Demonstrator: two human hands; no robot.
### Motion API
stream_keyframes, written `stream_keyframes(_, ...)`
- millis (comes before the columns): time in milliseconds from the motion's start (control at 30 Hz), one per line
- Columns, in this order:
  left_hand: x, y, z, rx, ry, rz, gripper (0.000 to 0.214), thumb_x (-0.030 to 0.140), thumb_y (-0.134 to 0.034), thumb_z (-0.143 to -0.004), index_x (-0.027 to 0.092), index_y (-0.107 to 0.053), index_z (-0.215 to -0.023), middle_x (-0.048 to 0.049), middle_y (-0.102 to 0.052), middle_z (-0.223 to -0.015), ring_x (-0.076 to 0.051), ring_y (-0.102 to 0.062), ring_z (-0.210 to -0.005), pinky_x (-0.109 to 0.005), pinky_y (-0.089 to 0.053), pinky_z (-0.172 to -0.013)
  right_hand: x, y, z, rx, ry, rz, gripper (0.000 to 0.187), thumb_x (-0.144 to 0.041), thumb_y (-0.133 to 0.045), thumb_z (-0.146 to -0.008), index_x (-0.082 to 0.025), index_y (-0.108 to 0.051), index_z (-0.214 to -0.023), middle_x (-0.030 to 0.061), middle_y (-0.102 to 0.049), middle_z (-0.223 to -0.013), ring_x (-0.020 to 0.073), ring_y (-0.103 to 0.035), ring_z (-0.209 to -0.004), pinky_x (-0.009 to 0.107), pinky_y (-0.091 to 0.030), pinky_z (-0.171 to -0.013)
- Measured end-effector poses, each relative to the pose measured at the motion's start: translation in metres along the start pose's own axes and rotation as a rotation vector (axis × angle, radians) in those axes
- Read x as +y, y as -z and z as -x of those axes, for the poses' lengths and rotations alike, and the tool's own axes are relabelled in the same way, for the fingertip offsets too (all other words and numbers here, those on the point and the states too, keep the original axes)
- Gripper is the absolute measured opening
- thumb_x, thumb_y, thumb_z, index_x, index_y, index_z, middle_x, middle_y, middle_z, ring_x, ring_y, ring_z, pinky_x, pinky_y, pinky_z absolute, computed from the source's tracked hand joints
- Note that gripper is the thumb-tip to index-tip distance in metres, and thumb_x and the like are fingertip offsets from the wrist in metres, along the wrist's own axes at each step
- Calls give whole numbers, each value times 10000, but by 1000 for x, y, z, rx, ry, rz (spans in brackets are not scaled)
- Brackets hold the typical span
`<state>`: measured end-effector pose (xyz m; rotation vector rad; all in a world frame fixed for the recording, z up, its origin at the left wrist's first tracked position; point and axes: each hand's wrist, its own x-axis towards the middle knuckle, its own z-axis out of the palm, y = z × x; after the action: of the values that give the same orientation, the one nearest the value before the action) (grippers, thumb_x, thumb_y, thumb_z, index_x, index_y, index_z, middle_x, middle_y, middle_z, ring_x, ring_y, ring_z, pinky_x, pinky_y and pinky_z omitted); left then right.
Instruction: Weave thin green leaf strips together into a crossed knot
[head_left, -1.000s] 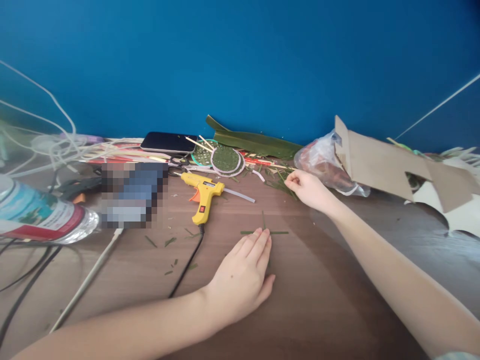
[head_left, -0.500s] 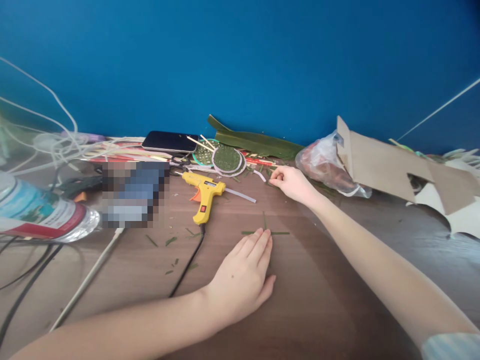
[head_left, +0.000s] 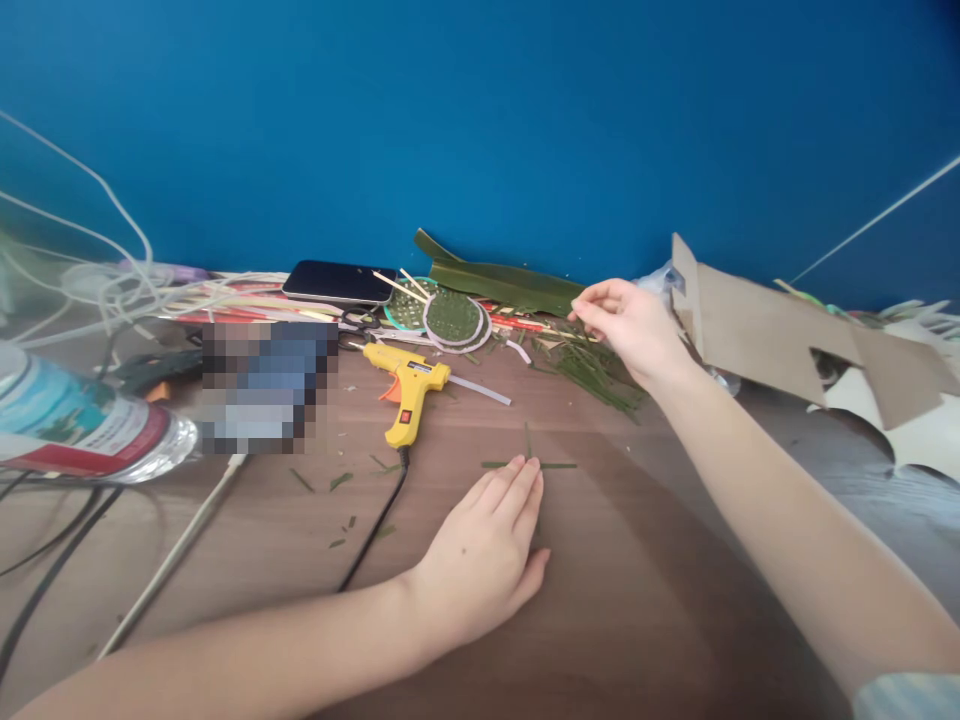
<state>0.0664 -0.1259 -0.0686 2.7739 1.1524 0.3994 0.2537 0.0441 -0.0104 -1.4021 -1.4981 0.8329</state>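
My left hand (head_left: 487,545) lies flat on the wooden table, fingers stretched out together. Its fingertips rest on narrow green leaf strips (head_left: 559,465) that cross each other. Further back, my right hand (head_left: 626,322) is raised with thumb and fingers pinched together; whatever they hold is too small to make out. Just below and to the left of it lies a pile of cut green strips (head_left: 596,378). A folded large green leaf (head_left: 510,283) lies behind, along the blue wall. A short pale curved piece (head_left: 518,351) sits left of the pile.
A yellow glue gun (head_left: 409,385) with a black cord lies left of centre. Behind it are round woven green discs (head_left: 453,318), scissors (head_left: 360,322) and a dark phone (head_left: 339,282). A bottle (head_left: 90,415) stands far left; cut cardboard (head_left: 780,320) lies right.
My right hand has lifted and moved right and back, away from the pale curved piece, uncovering the pile of strips. My left hand has stayed in place.
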Motion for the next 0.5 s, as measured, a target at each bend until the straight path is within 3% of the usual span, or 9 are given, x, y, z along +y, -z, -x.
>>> stream_keyframes(267, 0, -1, 0, 2, -7, -21, 515, 286, -421, -851, -20, -428, -1264, -208, -435, -1342, -311, -417, -1237, -415, -419, -986, -2, 11, 15, -41, -46, -193, 171, -167, -616, -661, -188, -537, -811, 12, -623, -690, 102, -542, -558, 238, -399, -479)
stream_keyframes(433, 0, -2, 2, 14, -3, 7, 512, 287, -439, -849, -10, -422, -1266, -216, -421, -1350, -311, -412, -1243, -424, -407, -997, 2, 4, 60, -410, -206, -170, 257, -242, -661, -640, -156, -537, -849, 16, -622, -670, 115, -562, -513, 245, -427, -451)
stream_keyframes(500, 0, -1, 1, 13, -3, 8, 513, 286, -442, -849, -14, -420, -1264, -221, -427, -1343, -314, -410, -1244, -424, -402, -1002, 10, -2, 78, -496, -248, -121, 232, -271, -636, -680, -143, -563, -859, 18, -615, -665, 119, -573, -522, 245, -438, -459)
